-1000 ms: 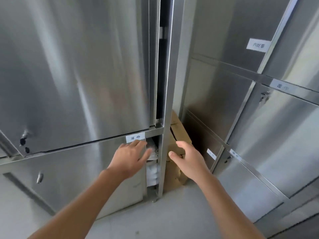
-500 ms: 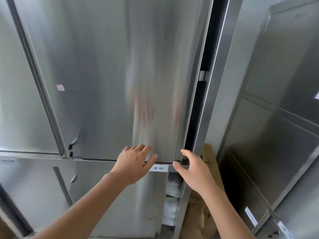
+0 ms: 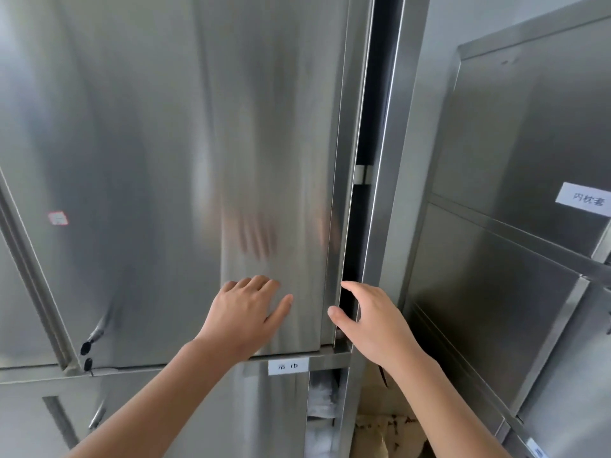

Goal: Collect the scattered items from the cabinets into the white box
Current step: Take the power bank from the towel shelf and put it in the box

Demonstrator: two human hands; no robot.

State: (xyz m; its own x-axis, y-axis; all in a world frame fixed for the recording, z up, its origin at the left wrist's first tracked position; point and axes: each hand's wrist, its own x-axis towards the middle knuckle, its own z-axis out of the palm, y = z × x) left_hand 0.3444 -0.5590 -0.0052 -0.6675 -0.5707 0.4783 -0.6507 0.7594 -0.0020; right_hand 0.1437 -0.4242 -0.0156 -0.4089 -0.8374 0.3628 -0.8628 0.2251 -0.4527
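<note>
A tall stainless-steel cabinet door [image 3: 205, 153] fills the view, with a dark gap along its right edge. My left hand [image 3: 244, 312] lies flat and open against the lower part of this door. My right hand [image 3: 367, 322] is at the door's right edge, thumb in front and fingers reaching into the gap; it holds nothing. Below, a lower cabinet stands slightly ajar and shows white wrapped items [image 3: 322, 401] stacked inside. The white box is not in view.
A white label [image 3: 288, 365] sits on the rail under the door. Another steel cabinet [image 3: 515, 226] with a label [image 3: 585, 198] stands to the right. Brown cardboard [image 3: 386, 424] fills the corner between the cabinets. Door latches [image 3: 87, 348] sit at lower left.
My view and both hands have risen from the lower cabinet to the upper door. The left hand now presses on the door and the right fingers have reached its right edge.
</note>
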